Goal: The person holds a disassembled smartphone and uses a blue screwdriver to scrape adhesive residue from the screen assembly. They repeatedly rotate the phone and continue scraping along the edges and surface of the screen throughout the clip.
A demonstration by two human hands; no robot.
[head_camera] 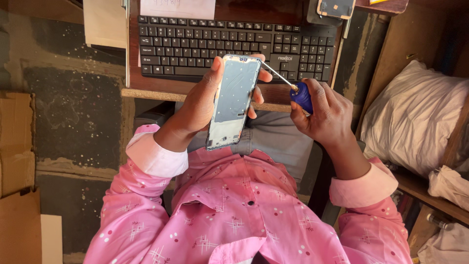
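My left hand (pixel 198 105) holds an opened phone frame (pixel 232 100) upright, its grey inner plate facing me, fingers wrapped around both long edges. My right hand (pixel 325 115) grips a small screwdriver by its blue handle (pixel 301 96). Its thin metal shaft (pixel 276 74) reaches up and left to the phone's top right corner. Both arms wear pink patterned sleeves with plain pink cuffs.
A black keyboard (pixel 229 46) lies on a wooden shelf (pixel 156 93) just beyond the hands. Another phone part (pixel 335 8) sits at the top right. White stuffed bags (pixel 415 115) fill a shelf on the right. Cardboard (pixel 17 181) lies on the floor at left.
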